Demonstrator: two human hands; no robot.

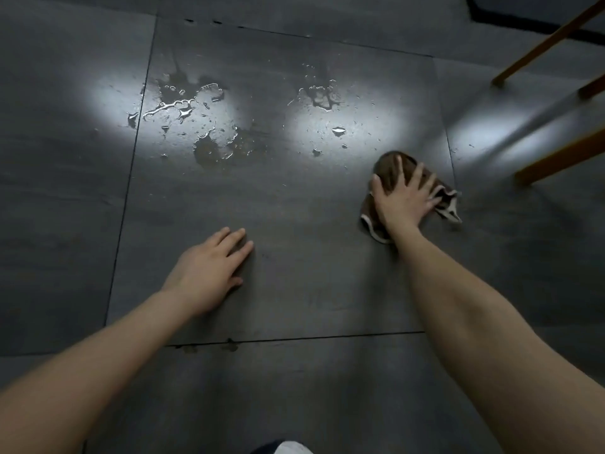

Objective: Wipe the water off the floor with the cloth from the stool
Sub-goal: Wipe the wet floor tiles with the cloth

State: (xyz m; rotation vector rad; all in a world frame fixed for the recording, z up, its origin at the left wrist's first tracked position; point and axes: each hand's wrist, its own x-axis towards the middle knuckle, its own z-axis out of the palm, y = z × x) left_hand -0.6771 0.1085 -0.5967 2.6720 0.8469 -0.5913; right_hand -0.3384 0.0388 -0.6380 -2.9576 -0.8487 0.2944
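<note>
Arms: left arm (82, 371) and right arm (484, 339), both bare, stretch from the near edge out over a dark tiled floor (294, 299).
Right hand (406, 201): palm down with fingers spread wide, it presses flat on the cloth and pinches nothing.
Cloth (389, 165): brown with a pale edge, bunched on the floor under the right hand, on the right side of the scene. It has no clear long axis.
Left hand (209, 267): it lies flat on the bare floor with straight fingers close together, and seems to prop the body. It holds nothing and is well apart from the cloth.
Water, right patch (322, 96): beaded drops lie far and to the left of the cloth. The closest stray drops (339, 131) are near its far edge.
Water, left puddle (183, 109): this is the larger pool, further left again and straight out beyond the left hand.
Direction of the wipe: judging from this, the right hand would push the cloth away and leftward, meeting the right patch first and the big puddle after it.
Wooden legs (540, 44): far right, probably the stool's, just right of the cloth and clear of the water.
</note>
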